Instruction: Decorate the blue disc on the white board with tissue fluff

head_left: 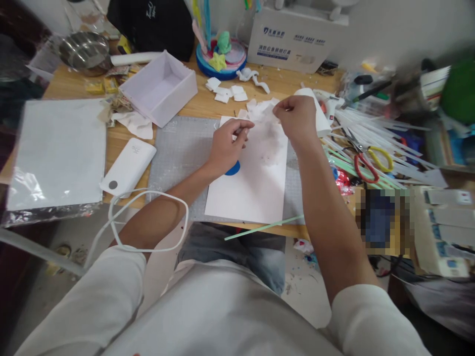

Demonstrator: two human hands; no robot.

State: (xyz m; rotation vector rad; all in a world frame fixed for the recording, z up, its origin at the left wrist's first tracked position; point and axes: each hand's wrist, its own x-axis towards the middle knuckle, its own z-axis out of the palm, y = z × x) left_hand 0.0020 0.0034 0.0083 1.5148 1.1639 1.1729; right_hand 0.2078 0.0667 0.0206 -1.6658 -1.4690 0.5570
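My left hand hovers over a white sheet of paper, thumb and fingers curled together; whatever they may hold is too small to tell. Partly under that hand lies a flat blue round piece. Farther right, my right hand has its thumb and fingertips pinched together beside crumpled white tissue. I cannot make out what is between those fingertips. Behind the right hand lies a white roll. Greyish smudges show on the paper between the hands.
A grey cutting mat lies beneath the paper. At left are a white power bank with a looped cable, and a lilac box. Scissors and plastic sticks crowd the right. A green stick crosses the front edge.
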